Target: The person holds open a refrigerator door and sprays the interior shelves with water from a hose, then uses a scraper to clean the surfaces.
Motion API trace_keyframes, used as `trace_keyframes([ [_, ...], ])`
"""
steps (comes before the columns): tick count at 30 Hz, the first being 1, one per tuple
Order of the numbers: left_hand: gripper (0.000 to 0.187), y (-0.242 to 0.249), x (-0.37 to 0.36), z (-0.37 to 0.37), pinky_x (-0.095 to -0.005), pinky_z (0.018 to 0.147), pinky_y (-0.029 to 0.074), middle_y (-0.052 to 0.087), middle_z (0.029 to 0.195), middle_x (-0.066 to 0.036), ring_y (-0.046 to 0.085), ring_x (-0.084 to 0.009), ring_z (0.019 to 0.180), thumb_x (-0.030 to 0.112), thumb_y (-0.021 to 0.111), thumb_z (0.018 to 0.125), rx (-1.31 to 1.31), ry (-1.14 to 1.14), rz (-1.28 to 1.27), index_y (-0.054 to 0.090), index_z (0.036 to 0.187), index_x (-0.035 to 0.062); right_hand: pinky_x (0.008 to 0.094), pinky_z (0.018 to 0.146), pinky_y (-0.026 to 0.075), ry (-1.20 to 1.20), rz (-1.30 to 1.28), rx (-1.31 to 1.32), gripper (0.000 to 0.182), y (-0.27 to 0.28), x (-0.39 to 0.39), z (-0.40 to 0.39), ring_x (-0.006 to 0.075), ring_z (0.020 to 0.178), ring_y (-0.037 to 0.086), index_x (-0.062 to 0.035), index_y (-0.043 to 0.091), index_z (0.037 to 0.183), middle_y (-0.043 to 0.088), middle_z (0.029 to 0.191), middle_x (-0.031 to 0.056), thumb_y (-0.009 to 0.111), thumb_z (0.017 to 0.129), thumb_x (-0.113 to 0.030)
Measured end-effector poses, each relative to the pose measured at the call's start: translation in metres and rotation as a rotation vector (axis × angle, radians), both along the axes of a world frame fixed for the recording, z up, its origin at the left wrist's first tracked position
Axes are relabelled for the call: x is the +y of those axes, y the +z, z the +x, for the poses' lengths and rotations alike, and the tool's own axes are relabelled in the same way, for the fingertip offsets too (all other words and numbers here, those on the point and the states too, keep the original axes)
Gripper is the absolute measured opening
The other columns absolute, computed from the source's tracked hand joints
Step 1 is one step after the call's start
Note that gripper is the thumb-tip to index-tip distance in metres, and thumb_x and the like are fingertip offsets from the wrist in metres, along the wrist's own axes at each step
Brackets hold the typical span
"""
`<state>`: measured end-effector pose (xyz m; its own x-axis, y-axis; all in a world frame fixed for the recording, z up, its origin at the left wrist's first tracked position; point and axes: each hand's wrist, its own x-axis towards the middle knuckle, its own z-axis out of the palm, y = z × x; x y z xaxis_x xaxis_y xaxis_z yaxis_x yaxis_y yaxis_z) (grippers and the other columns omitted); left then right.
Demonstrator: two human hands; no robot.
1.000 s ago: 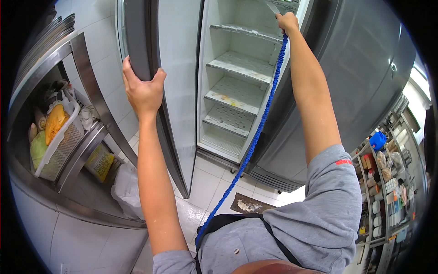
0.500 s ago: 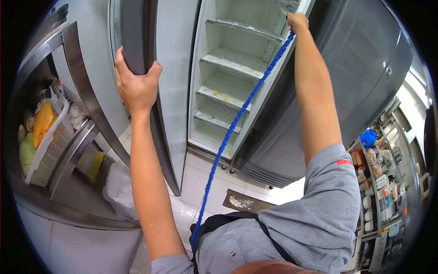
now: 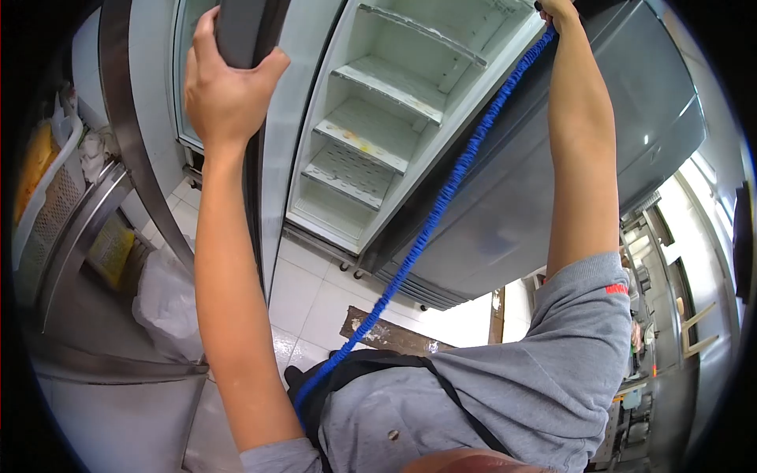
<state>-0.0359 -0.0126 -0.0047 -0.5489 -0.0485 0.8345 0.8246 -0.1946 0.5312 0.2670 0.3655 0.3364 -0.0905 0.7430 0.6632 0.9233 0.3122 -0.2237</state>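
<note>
My left hand (image 3: 229,91) is closed around the edge of the grey refrigerator door (image 3: 251,35), with the thumb on its right side. At the top right, my right hand (image 3: 561,11) is closed on the end of a blue crinkled hose (image 3: 453,177), and a small dark piece shows beside the fingers. The upper frame edge cuts this hand off in part. The hose runs taut down to my waist, across the front of the open refrigerator. Several white shelves (image 3: 386,88) are inside, with yellowish stains on one.
A closed grey refrigerator door (image 3: 505,213) stands to the right. On the left, a steel rack holds a white basket (image 3: 59,185) with food and a plastic bag (image 3: 169,299). A brown strip (image 3: 394,331) lies on the white tiled floor. Kitchen shelving lines the far right.
The view has turned rightward, so the shelves sit further left. My right hand has moved up and right, drawing the hose with it. My left hand stays on the door edge, higher in view.
</note>
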Motion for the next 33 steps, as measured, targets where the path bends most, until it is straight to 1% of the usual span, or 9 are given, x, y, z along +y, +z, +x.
trace_keyframes([
  [2,0.082,0.000,-0.002,0.002,-0.0436,0.096,0.052,0.066,0.127,-0.018,0.067,-0.0340,0.110,0.033,0.081,0.074,-0.035,-0.013,-0.032,0.047,0.144,0.0092,0.0399,0.062,0.053,-0.001,-0.018,-0.034,0.020,0.001,-0.001,-0.004,0.0271,0.069,0.069,0.0023,0.071,0.084,0.071,0.079,0.0176,0.066,0.082,-0.017],
  [8,0.080,0.002,-0.002,0.001,-0.0462,0.092,0.053,0.067,0.119,-0.017,0.067,-0.0365,0.105,0.033,0.081,0.072,0.035,0.084,-0.012,0.049,0.143,0.0141,0.0396,0.059,0.051,-0.023,-0.048,-0.101,0.023,0.000,-0.004,-0.013,0.0251,0.064,0.066,0.0006,0.070,0.077,0.069,0.073,0.0150,0.064,0.083,-0.021],
  [10,0.085,0.009,-0.006,0.009,-0.0496,0.097,0.051,0.063,0.123,-0.018,0.063,-0.0399,0.113,0.022,0.076,0.067,-0.057,-0.051,0.015,0.044,0.145,0.0153,0.0395,0.058,0.050,-0.032,-0.056,-0.117,0.025,-0.001,-0.005,-0.016,0.0244,0.062,0.065,0.0000,0.069,0.075,0.068,0.071,0.0141,0.063,0.083,-0.022],
  [13,0.085,0.008,-0.005,0.009,-0.0491,0.094,0.052,0.064,0.122,-0.019,0.064,-0.0402,0.111,0.023,0.076,0.067,-0.026,0.055,-0.038,0.044,0.145,0.0149,0.0394,0.056,0.048,-0.038,-0.073,-0.135,0.027,-0.003,-0.006,-0.020,0.0234,0.060,0.064,-0.0008,0.068,0.072,0.067,0.068,0.0127,0.061,0.084,-0.024],
  [17,0.084,0.007,-0.007,0.009,-0.0488,0.095,0.051,0.063,0.123,-0.019,0.062,-0.0407,0.113,0.022,0.075,0.068,-0.105,-0.002,-0.090,0.043,0.146,0.0143,0.0392,0.054,0.047,-0.052,-0.090,-0.159,0.031,-0.003,-0.012,-0.026,0.0221,0.057,0.062,-0.0020,0.067,0.068,0.065,0.064,0.0109,0.059,0.085,-0.027],
  [22,0.087,0.008,-0.009,0.008,-0.0494,0.101,0.049,0.059,0.130,-0.020,0.060,-0.0393,0.118,0.025,0.078,0.070,-0.066,0.023,-0.085,0.041,0.148,0.0142,0.0389,0.052,0.044,-0.070,-0.108,-0.183,0.037,0.001,-0.019,-0.033,0.0205,0.052,0.059,-0.0034,0.066,0.062,0.063,0.058,0.0087,0.057,0.086,-0.030],
  [28,0.089,0.010,-0.011,0.008,-0.0500,0.101,0.050,0.058,0.129,-0.019,0.060,-0.0394,0.117,0.027,0.078,0.069,-0.083,0.012,-0.130,0.040,0.148,0.0143,0.0385,0.049,0.038,-0.088,-0.039,-0.198,0.038,-0.002,-0.009,-0.033,0.0197,0.049,0.055,-0.0059,0.063,0.059,0.060,0.055,0.0072,0.054,0.088,-0.028],
  [32,0.089,0.013,-0.015,0.010,-0.0503,0.100,0.050,0.058,0.128,-0.019,0.060,-0.0393,0.117,0.026,0.077,0.069,-0.121,0.000,-0.157,0.040,0.148,0.0140,0.0376,0.049,0.040,-0.057,-0.005,-0.180,0.037,-0.005,-0.006,-0.035,0.0194,0.049,0.054,-0.0045,0.063,0.060,0.058,0.054,0.0074,0.054,0.089,-0.027],
  [33,0.089,0.014,-0.016,0.010,-0.0505,0.100,0.050,0.058,0.127,-0.020,0.061,-0.0392,0.116,0.025,0.077,0.069,-0.139,-0.025,-0.174,0.039,0.148,0.0139,0.0371,0.049,0.040,-0.003,-0.031,-0.099,0.037,-0.007,-0.005,-0.036,0.0194,0.048,0.054,-0.0037,0.062,0.061,0.057,0.054,0.0078,0.056,0.089,-0.027],
])
